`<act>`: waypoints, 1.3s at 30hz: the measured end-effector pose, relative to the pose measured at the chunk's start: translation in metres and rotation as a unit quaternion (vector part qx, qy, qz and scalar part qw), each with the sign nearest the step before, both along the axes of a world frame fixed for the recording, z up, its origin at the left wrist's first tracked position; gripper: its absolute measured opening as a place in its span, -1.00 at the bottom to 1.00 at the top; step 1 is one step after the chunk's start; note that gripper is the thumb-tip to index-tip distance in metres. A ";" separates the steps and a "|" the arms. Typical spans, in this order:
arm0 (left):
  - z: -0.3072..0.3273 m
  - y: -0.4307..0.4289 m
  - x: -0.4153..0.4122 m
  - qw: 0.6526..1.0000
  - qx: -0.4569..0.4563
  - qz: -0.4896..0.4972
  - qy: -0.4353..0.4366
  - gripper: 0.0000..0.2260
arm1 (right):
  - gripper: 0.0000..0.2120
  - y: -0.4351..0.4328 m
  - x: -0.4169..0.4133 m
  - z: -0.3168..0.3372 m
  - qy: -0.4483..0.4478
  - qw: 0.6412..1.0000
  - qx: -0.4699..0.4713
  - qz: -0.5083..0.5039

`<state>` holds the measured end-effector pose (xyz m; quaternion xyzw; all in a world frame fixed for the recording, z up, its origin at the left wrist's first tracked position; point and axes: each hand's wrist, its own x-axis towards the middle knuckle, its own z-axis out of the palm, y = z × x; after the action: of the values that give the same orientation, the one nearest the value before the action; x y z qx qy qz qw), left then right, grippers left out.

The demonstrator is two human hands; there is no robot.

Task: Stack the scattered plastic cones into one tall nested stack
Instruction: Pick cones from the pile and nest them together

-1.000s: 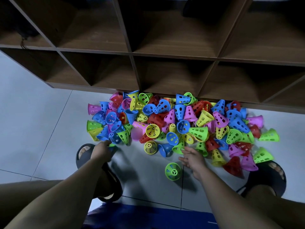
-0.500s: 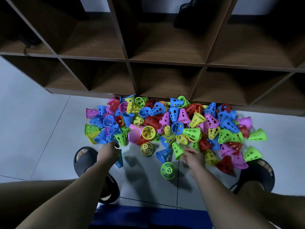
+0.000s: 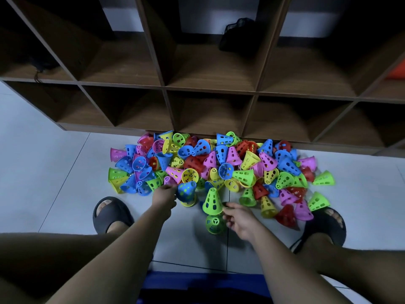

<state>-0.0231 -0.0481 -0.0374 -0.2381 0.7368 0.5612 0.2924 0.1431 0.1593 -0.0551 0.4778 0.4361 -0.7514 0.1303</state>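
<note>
1. Head view, hands: the left hand [image 3: 164, 195] is at the near edge of the pile, its fingers closed on the side of a blue cone [image 3: 186, 190]. Half a second ago it held that cone further left, just beside the left sandal [image 3: 111, 212].
2. The blue cone stands narrow end up over a yellow cone [image 3: 189, 203], whose rim shows beneath it. Whether it is fully seated I cannot tell.
3. The right hand [image 3: 240, 219] grips a green cone [image 3: 212, 201] at its wide rim and holds it upright, narrow end up. Earlier this hand was reaching into the pile's near edge, with no cone raised.
4. The two hands are apart, with the green cone between them.
5. A second green cone [image 3: 215, 223] lies on the floor [image 3: 54, 172] just below the held one, its open end facing the camera. It sits in much the same place as before.
6. The pile of cones [image 3: 219, 163], in pink, blue, yellow, green and red, is scattered on the floor against the foot of the shelf unit [image 3: 210, 91], as it was earlier.
7. The right sandal [image 3: 326, 224] touches the pile's near right corner.
8. More of the shelf unit is in view than before, including a dark bag [image 3: 238, 34] in an upper compartment.
</note>
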 end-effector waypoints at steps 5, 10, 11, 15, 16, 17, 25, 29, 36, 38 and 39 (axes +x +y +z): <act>0.022 0.028 0.006 0.996 0.080 -0.019 -0.021 -0.82 | -0.70 0.001 0.010 -0.007 -0.016 0.998 0.036 0.049; 0.029 0.042 0.025 0.980 0.127 -0.146 -0.034 -0.81 | -0.73 -0.001 0.016 -0.016 -0.020 0.994 0.082 0.071; 0.028 0.043 0.029 0.976 0.119 -0.180 -0.032 -0.82 | -0.74 -0.001 0.017 -0.018 -0.022 0.993 0.090 0.073; 0.017 0.039 0.044 0.954 0.076 -0.291 -0.016 -0.86 | -0.68 -0.001 0.016 -0.023 -0.039 0.989 0.119 0.078; 0.013 0.038 0.047 0.948 0.063 -0.310 -0.012 -0.87 | -0.66 -0.001 0.016 -0.023 -0.044 0.988 0.124 0.078; 0.011 0.037 0.050 0.943 0.048 -0.329 -0.009 -0.86 | -0.66 -0.001 0.017 -0.023 -0.051 0.987 0.129 0.080; -0.008 0.034 0.064 0.929 -0.049 -0.367 0.020 -0.88 | -0.79 -0.003 0.026 -0.045 -0.097 0.984 0.129 0.075; -0.019 0.034 0.063 0.938 -0.060 -0.342 0.008 -0.89 | -0.75 0.000 0.013 -0.043 -0.088 0.982 0.157 0.058; -0.044 0.039 0.060 0.943 -0.069 -0.321 -0.048 -0.85 | -0.70 0.033 -0.005 -0.059 -0.108 0.955 0.271 -0.055; -0.049 0.044 0.060 0.947 -0.068 -0.310 -0.042 -0.79 | -0.63 0.043 -0.006 -0.060 -0.098 0.957 0.266 -0.055; -0.052 0.046 0.061 0.950 -0.065 -0.304 -0.040 -0.76 | -0.57 0.046 -0.006 -0.058 -0.090 0.961 0.255 -0.054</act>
<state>0.0375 -0.0017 -0.0891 -0.0434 0.7966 0.3867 0.4627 0.1369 0.2049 -0.1131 0.5836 0.5729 -0.5755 0.0017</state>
